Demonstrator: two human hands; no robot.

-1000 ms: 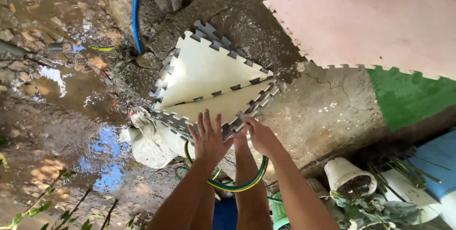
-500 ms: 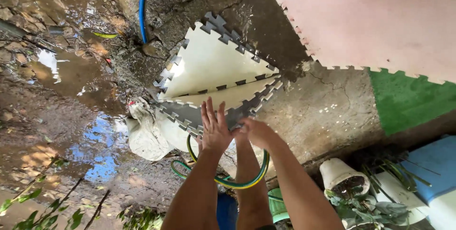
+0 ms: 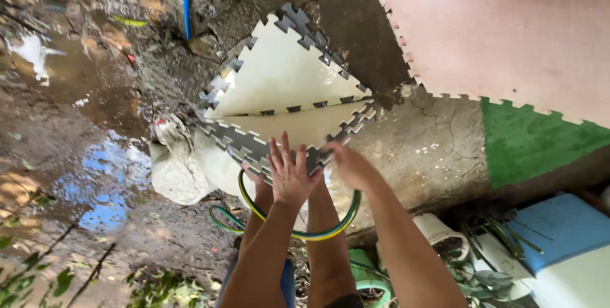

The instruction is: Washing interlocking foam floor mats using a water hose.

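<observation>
My left hand [image 3: 289, 171] lies flat with fingers spread, palm pressed on the near corner of the cream foam mat [image 3: 279, 82], a folded tile with grey puzzle-tooth edges resting on wet concrete. My right hand [image 3: 348, 165] meets the same mat at its right near edge; blur hides whether its fingers close on it. A green-and-yellow hose [image 3: 298, 232] loops beneath both wrists. A white cloth [image 3: 175, 165] lies just left of the mat; a pink mat [image 3: 508, 28] lies upper right.
</observation>
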